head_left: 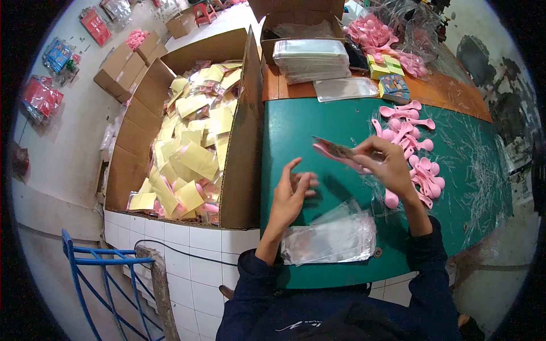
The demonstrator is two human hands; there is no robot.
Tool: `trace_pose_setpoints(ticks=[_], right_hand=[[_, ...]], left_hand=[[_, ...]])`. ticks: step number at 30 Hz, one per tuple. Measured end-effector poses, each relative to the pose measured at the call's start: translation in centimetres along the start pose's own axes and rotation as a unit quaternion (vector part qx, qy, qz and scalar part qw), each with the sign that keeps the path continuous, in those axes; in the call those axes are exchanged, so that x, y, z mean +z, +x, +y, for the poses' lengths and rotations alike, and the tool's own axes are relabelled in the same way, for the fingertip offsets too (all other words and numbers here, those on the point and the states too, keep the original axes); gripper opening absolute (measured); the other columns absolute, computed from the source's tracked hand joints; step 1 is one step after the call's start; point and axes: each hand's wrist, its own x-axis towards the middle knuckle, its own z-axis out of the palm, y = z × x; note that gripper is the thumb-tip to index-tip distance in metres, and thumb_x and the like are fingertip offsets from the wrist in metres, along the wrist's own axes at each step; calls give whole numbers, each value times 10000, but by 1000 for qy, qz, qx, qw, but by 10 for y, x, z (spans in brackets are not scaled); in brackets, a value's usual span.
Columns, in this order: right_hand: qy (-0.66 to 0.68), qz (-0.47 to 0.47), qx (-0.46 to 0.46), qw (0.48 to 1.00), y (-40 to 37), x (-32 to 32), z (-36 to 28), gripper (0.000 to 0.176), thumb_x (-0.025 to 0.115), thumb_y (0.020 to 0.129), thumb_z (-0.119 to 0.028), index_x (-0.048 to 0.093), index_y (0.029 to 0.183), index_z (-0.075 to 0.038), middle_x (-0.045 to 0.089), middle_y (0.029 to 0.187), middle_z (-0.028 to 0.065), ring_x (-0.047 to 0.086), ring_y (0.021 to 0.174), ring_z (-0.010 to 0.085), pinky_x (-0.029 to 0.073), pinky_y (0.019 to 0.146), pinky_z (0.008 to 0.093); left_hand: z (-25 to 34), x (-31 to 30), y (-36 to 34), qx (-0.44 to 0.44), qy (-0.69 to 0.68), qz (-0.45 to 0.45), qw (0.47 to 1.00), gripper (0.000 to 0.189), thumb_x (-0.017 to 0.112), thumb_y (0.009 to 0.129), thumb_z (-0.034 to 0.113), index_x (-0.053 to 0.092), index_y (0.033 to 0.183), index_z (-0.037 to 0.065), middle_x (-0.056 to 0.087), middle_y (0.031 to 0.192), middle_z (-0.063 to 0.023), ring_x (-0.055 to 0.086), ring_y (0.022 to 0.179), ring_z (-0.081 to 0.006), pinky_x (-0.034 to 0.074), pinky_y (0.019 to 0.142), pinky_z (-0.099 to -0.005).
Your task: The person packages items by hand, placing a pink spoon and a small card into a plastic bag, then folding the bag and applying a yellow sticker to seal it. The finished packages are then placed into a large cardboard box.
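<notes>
My right hand (389, 165) is over the green table, its thumb and fingers pinching a dark printed card (335, 148) with a pink spoon against its underside. The card points left, toward my left hand (291, 193). That hand is empty, with curved fingers spread apart above the table. Below both hands lies a fanned stack of clear plastic bags (330, 241) near the table's front edge. Several loose pink spoons (421, 170) are heaped just to the right of my right hand.
A tall cardboard box (242, 136) full of bagged items with yellow cards (199, 159) stands left of the green table (290, 128). More clear bags (311, 59), small card stacks (393, 85) and a pink spoon pile (369, 34) sit at the back. A blue metal frame (108, 261) stands front left.
</notes>
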Motion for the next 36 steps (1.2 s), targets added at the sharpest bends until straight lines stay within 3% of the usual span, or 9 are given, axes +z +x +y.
trace_pose_setpoints(ticks=[3, 7, 16, 19, 22, 28, 31, 33, 36], right_hand=[[-67, -135, -92, 984, -2, 11, 2, 382, 698, 745, -148, 567, 1081, -22, 632, 975, 100, 629, 821, 188, 499, 713, 290], [-156, -173, -139, 963, -6, 27, 15, 296, 663, 756, -147, 579, 1019, -37, 588, 952, 127, 580, 870, 271, 465, 749, 352], [-128, -154, -138, 970, -13, 65, 24, 189, 638, 742, -130, 517, 842, -26, 514, 854, 138, 503, 864, 320, 420, 753, 393], [-121, -180, -130, 968, -13, 62, 21, 181, 638, 727, -122, 507, 816, -33, 512, 845, 127, 506, 855, 304, 410, 757, 393], [-204, -156, -183, 949, -18, 65, 21, 185, 647, 729, -113, 509, 830, -44, 497, 807, 79, 508, 798, 251, 386, 726, 349], [-198, -231, -300, 904, -21, 66, 13, 171, 646, 735, -111, 509, 826, -64, 491, 802, 68, 499, 789, 243, 374, 725, 343], [-57, -318, -240, 916, -15, 32, 7, 160, 625, 766, -148, 515, 826, -49, 502, 801, 77, 519, 769, 224, 418, 718, 346], [-13, -313, -127, 941, -8, -33, 8, 113, 604, 799, -103, 545, 866, -33, 519, 826, 39, 522, 747, 130, 430, 685, 270], [34, -58, 11, 998, -14, -147, 74, 170, 566, 819, -128, 566, 940, -9, 576, 901, 60, 568, 854, 162, 447, 753, 296]], left_hand=[[4, 1, -12, -144, -176, -143, 963, 626, 314, 980, 276, -124, 1398, 113, 556, 1104, -245, 600, 986, -286, 493, 819, -359], [-7, 0, -23, -141, -117, -111, 977, 625, 274, 971, 139, -189, 1389, 130, 540, 1125, -255, 576, 1040, -303, 505, 809, -361], [-7, 2, -24, -63, -10, -122, 991, 636, 363, 938, 85, -8, 1445, 181, 499, 1149, -124, 543, 961, -191, 436, 887, -319], [-15, 1, -22, -135, -115, -107, 978, 661, 395, 920, 80, 12, 1450, 177, 495, 1122, -87, 531, 938, -161, 406, 890, -285], [-17, 3, -19, -95, -101, -87, 986, 669, 392, 907, 73, -10, 1440, 103, 554, 973, -104, 556, 814, -133, 462, 715, -249], [-23, 2, -14, -69, 84, -36, 993, 614, 354, 888, 33, 95, 1438, 117, 591, 917, -107, 586, 753, -118, 463, 640, -220], [-6, 5, -14, -75, -123, -16, 989, 576, 338, 868, -38, 201, 1409, 105, 614, 1022, -135, 624, 873, -207, 493, 734, -268], [-4, 2, -15, -116, -105, -83, 984, 488, 317, 881, -12, 276, 1358, 84, 602, 1065, -163, 623, 923, -231, 505, 744, -280], [-1, 2, -14, -137, -110, -111, 978, 384, 298, 896, 9, 370, 1270, 58, 588, 1108, -167, 614, 965, -231, 504, 784, -296]])
